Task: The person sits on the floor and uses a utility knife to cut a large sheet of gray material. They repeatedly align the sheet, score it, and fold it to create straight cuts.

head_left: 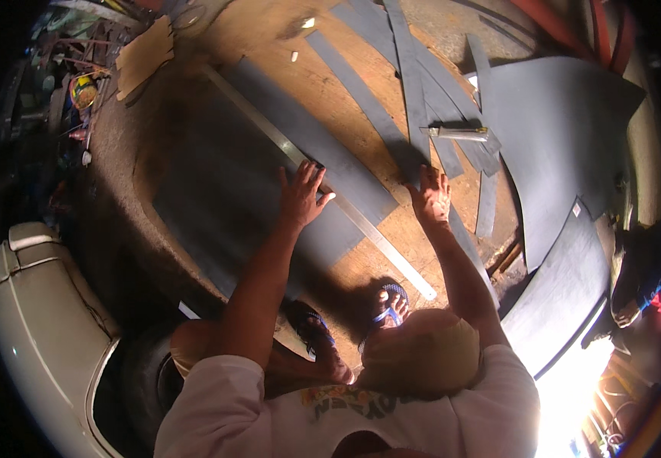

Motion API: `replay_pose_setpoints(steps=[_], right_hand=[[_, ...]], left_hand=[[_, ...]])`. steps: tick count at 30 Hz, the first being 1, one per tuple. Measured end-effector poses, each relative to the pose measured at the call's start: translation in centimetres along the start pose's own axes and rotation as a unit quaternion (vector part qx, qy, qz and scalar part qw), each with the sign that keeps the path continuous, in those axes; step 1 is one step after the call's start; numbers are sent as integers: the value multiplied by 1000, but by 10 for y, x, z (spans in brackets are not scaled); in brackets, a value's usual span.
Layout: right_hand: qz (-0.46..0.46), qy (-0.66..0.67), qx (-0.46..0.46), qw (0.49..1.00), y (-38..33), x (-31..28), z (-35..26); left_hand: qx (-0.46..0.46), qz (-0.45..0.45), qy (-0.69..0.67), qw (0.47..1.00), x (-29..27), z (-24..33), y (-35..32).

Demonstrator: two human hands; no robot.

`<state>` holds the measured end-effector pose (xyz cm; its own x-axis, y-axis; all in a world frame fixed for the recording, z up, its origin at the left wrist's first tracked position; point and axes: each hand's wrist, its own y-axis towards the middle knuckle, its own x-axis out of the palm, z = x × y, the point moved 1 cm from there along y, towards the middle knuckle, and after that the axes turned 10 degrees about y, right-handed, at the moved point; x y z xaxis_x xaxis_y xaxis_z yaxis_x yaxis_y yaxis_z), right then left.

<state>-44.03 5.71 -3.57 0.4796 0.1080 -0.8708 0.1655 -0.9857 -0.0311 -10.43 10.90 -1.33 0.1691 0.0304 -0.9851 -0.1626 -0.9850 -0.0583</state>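
Note:
A long metal ruler [380, 243] lies slantwise across a dark grey sheet [219, 175] on a wooden board. My left hand [303, 197] rests on the ruler's middle, fingers spread and thumb out along it. To the right, my right hand [431, 200] is over the near end of a dark strip [357, 99], thumb apart from the fingers; whether the fingertips press on the strip is hard to tell. Just beyond that hand, a utility knife [458, 134] lies across several overlapping strips.
Larger grey sheets [555, 122] lie at the right, near a bright light [575, 397]. At left stands a pale vehicle body panel [48, 320]. Cardboard [145, 57] and clutter fill the far left. My sandalled feet [388, 305] are by the ruler's near end.

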Motion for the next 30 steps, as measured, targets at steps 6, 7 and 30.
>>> replay_pose_setpoints(steps=[6,7,30], right_hand=[[72,-31,-37,996,9,-5,10],[85,5,-51,995,12,-9,13],[-65,301,18,951,-93,-3,-61]], left_hand=[[33,33,-27,999,-2,-18,-20],[37,22,-23,999,-3,-20,-21],[-421,5,-695,583,26,-3,82]])
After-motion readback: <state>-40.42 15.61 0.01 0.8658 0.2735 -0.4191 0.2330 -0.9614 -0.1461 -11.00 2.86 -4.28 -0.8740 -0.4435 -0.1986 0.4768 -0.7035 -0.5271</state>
